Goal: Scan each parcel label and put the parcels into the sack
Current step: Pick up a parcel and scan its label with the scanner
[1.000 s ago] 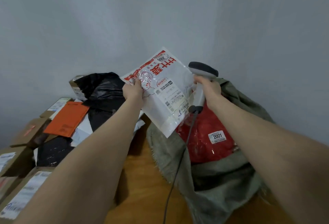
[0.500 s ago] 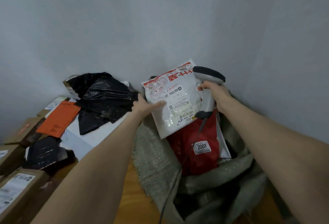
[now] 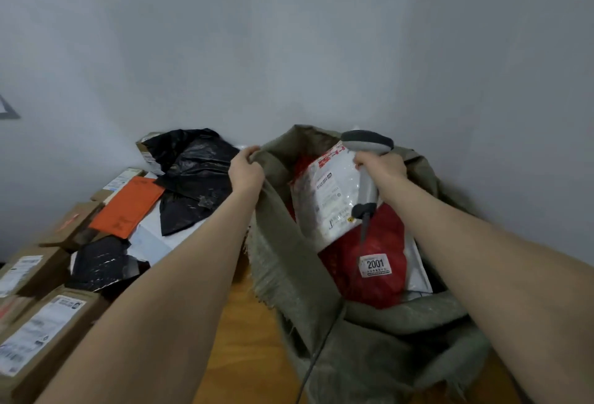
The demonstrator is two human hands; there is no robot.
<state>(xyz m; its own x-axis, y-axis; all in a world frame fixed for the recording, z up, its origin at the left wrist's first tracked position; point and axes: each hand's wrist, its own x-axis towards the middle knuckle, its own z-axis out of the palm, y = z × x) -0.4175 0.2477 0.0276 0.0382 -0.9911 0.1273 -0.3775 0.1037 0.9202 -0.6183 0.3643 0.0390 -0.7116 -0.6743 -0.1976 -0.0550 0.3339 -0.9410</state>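
In the mouth of the olive woven sack (image 3: 283, 243), the white plastic mailer with red print (image 3: 331, 198) lies on a red parcel (image 3: 340, 268). The left hand (image 3: 246, 173) clutches the sack's rim; the right hand (image 3: 382, 167) wraps a grey scanner (image 3: 366, 140). The mailer looks light, floppy and slick: pinch an edge.

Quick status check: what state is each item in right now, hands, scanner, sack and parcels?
Sack: open, parcels inside.
Left hand: grips the sack's rim.
Scanner: held over the sack mouth.
Right hand: grips the scanner.
Red parcel: inside the sack.
White parcel: inside the sack, atop the red parcel.
Orange envelope: outside the sack.
Black bag: outside the sack.
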